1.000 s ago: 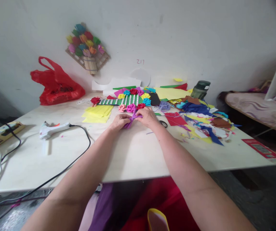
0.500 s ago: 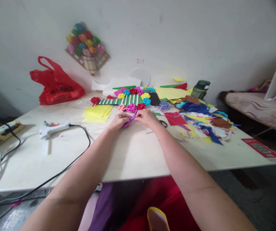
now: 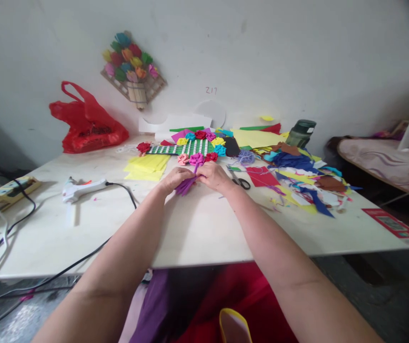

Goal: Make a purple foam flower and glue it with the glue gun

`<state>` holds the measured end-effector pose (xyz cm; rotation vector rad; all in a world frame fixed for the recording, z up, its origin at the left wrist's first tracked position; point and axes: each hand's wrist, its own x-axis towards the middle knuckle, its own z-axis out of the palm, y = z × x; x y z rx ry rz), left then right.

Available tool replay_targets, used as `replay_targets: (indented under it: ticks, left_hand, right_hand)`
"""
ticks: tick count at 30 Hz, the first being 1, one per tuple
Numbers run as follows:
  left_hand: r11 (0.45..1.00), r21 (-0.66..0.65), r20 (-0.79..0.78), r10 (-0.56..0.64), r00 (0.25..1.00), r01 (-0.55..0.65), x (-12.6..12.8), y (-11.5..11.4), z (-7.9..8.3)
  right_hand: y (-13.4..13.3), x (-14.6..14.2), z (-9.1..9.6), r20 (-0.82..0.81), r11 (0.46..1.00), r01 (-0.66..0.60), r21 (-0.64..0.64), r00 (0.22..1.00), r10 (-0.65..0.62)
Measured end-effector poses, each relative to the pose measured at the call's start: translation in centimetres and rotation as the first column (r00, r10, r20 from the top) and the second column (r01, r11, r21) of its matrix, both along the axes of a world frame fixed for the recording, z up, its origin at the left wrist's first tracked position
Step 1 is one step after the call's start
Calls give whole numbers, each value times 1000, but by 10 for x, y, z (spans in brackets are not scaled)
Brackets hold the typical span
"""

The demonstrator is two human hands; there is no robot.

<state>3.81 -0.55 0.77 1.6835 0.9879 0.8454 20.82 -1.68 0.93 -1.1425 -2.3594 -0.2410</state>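
Between my two hands is a strip of purple crepe paper [image 3: 186,186], gathered at the middle and fanned out towards me. My left hand [image 3: 177,178] pinches its left side with closed fingers. On the other side my right hand [image 3: 212,175] grips the bunched part, its fingers closed too. Just beyond them lies a green and white woven guitar-shaped piece [image 3: 192,147], ringed with paper roses, among them a magenta rose [image 3: 196,159] close behind the paper. Scissors [image 3: 240,181] rest right of my right hand.
To the left lie a glue gun [image 3: 84,190] with its cord, a power strip [image 3: 6,200] and a red plastic bag [image 3: 90,126]. Yellow paper sheets [image 3: 146,166] sit behind my left hand. Coloured scraps [image 3: 307,176] and a green bottle [image 3: 301,133] are on the right.
The purple paper now spreads wider below my fingers, showing more of its folds. Both hands stay close together on it. The whole view has shifted slightly.
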Motion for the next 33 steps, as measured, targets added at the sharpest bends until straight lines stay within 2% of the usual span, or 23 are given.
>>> replay_targets:
  ticks: [4,9,18,24,28,30,33]
  left_hand:
    - [999,30,-13,-20,1000,21,-1,1,-1]
    - [994,50,23,97,995,-98,5,-4,-2]
    - [981,-16,187,194,963,-195,8,9,-19]
    - [980,-94,234,194,953,-176,9,12,-21]
    - [986,-97,207,156,966,-138,10,10,-18]
    - [984,-61,160,176,971,-169,10,8,-17]
    - [964,58,36,257,966,-259,8,7,-14]
  right_hand:
    - [-1,-2,-2,2,1000,1,-18,1000,-1]
    - [1,-5,-8,-91,994,71,-80,993,-78]
    - [0,-11,-10,-218,985,137,-101,963,-157]
    - [0,-11,-9,-215,979,135,-152,963,-166]
    - [-4,-12,-7,-141,971,197,-137,966,-216]
    - [-7,-12,-6,-115,971,206,-124,969,-221]
    - [-9,-12,-6,-88,969,221,-108,969,-231]
